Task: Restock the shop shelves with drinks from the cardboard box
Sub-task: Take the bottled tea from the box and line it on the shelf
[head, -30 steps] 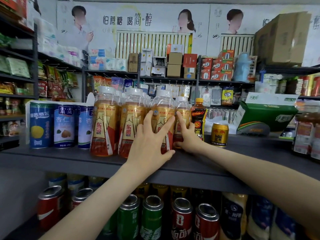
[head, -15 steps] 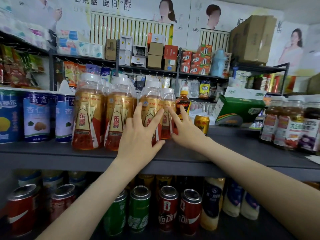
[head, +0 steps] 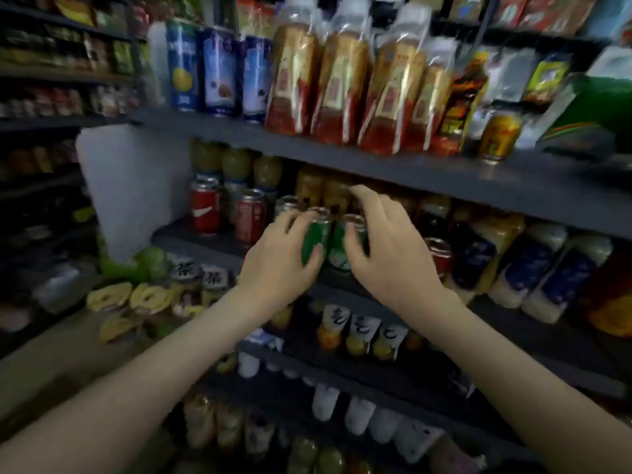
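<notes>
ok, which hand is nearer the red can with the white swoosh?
Left. The left hand grips a green can to the right of the red can; the right hand grips the neighbouring green can, farther right still.

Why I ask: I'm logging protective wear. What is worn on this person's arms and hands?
Nothing visible. The left hand and right hand are gloveless, with no rings or watch discernible. The left forearm and right forearm are bare, sleeveless to the frame's lower edge. Blur could hide small items.
</notes>
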`<state>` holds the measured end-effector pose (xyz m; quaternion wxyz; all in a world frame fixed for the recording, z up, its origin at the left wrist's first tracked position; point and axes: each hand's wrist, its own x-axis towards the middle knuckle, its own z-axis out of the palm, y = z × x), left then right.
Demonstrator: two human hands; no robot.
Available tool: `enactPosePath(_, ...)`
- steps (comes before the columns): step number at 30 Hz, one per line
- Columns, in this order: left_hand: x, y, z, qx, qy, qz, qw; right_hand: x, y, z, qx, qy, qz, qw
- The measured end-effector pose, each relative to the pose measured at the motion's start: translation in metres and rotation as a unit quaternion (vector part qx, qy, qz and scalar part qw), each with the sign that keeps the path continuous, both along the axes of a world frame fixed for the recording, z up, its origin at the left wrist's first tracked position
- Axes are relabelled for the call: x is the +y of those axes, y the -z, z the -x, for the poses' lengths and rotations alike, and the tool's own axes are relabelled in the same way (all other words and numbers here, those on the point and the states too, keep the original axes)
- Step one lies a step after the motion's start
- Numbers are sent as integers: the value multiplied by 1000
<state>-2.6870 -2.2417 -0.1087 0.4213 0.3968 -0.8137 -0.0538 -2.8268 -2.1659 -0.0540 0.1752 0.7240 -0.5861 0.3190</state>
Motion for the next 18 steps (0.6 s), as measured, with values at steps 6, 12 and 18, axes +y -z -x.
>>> enactPosePath(6,54,122,-115,-152,-122,-299,934,6,124,-95,-61,-101,-218,969)
enactPosePath(12,70,185,-252,-203,-221,-405,864,-26,203,-204,-44,-174,-340,923)
enactPosePath(18,47,232,-355,-176,-269,-436,840,-79,262,-308,-68,-197,-396,894)
